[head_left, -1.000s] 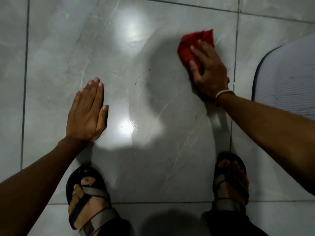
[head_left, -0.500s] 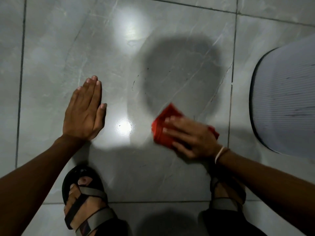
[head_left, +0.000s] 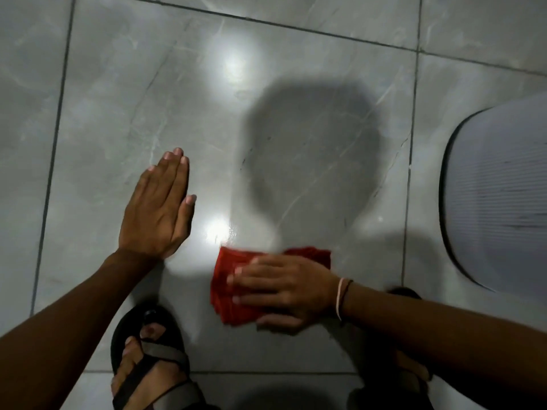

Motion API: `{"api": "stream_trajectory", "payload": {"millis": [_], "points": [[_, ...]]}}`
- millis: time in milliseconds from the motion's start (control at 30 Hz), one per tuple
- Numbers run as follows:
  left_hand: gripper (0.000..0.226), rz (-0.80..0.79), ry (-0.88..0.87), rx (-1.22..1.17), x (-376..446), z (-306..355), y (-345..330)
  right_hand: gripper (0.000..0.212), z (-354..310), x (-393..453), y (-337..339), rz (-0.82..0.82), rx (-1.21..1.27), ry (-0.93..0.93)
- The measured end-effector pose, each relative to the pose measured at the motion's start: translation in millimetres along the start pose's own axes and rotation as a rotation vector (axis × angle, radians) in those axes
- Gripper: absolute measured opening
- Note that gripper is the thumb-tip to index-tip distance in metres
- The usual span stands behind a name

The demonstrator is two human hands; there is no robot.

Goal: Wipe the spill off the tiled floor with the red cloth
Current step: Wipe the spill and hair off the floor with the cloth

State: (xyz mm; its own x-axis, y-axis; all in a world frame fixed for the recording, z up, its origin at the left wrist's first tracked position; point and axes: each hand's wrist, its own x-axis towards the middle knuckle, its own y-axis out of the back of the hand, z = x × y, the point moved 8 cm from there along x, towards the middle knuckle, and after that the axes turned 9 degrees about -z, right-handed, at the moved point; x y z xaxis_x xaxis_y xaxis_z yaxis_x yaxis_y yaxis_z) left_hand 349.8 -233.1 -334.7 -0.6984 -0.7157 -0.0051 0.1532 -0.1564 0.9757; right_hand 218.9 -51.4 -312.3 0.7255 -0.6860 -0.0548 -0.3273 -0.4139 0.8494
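The red cloth (head_left: 229,291) lies folded flat on the grey tiled floor (head_left: 124,93), near my feet. My right hand (head_left: 284,291) presses down on it, palm flat, fingers pointing left, covering its right half. My left hand (head_left: 158,211) rests flat on the tile to the left, fingers together and straight, holding nothing. Faint dark specks and a thin curved streak (head_left: 244,161) mark the tile beyond the cloth, inside the shadow of my head. The floor is glossy and I cannot tell where it is wet.
My left sandalled foot (head_left: 151,359) is just below the cloth; the right foot (head_left: 414,377) is mostly hidden under my right forearm. A pale ribbed mat with a dark rim (head_left: 500,196) lies at the right edge. Grout lines (head_left: 410,173) cross the floor.
My right hand has dragged the cloth from the far right of the tile down and left to a spot close to my feet. The left hand has stayed put.
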Motion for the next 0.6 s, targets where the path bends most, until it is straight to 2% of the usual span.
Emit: {"api": "stream_trajectory", "payload": {"millis": [67,133,167,233,300,333,400,467,533,600], "points": [[0.061,-0.009,0.002,-0.011,0,0,0,0.045,2,-4,-8,-0.086,-0.042,0.177],[0.06,-0.008,0.009,-0.016,2,1,-1,0.043,50,7,23,0.035,-0.147,0.091],[0.06,-0.01,0.015,-0.012,2,0,-1,0.042,85,16,52,0.157,-0.187,-0.047],[0.06,-0.014,0.022,0.0,0,0,-1,0.042,162,20,115,0.404,-0.153,-0.455],[0.06,-0.025,0.019,-0.006,1,1,-1,0.048,214,17,151,0.506,-0.064,-0.783],[0.061,-0.039,0.024,-0.013,3,-1,-3,0.051,219,20,154,0.491,-0.05,-0.841],[0.061,-0.061,0.035,-0.027,2,-3,-4,0.051,184,27,132,0.412,-0.064,-0.715],[0.061,-0.05,0.028,-0.014,2,-2,-3,0.047,100,18,79,0.291,-0.032,-0.396],[0.061,-0.034,0.019,-0.004,1,0,-2,0.048,16,-3,20,0.08,0.035,-0.086],[0.061,-0.025,0.01,-0.005,0,1,-1,0.048,-19,-17,-16,-0.071,0.047,0.11]]}}
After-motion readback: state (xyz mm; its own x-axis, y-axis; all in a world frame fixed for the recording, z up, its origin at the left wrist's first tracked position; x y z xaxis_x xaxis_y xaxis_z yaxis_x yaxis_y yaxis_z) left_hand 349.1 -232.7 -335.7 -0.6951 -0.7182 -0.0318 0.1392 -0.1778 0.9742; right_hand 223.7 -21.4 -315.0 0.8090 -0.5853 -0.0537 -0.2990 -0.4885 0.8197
